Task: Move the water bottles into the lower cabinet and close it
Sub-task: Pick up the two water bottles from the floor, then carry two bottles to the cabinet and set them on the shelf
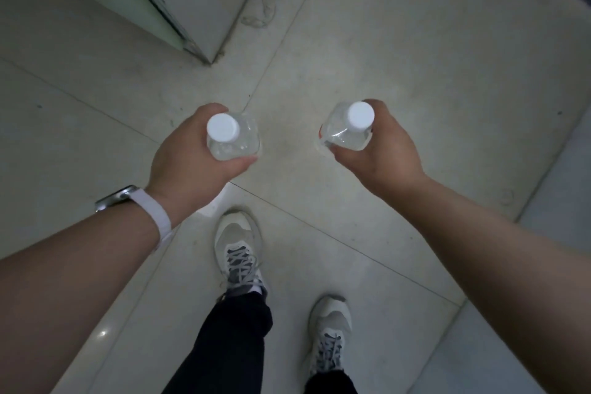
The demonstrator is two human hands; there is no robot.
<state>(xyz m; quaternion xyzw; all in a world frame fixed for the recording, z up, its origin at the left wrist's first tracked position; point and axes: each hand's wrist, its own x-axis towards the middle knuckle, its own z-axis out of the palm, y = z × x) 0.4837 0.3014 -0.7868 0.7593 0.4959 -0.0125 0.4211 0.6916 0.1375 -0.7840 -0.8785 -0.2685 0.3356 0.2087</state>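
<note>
Water bottles [232,137] upright, one per grip, open floor [399,57] ahead

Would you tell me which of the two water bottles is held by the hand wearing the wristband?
The left bottle, gripped by the left hand.

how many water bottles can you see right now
2. One bottle is upright in the left hand; the other bottle is in the right hand, both over the tiled floor. Others may lie outside the view.
</note>
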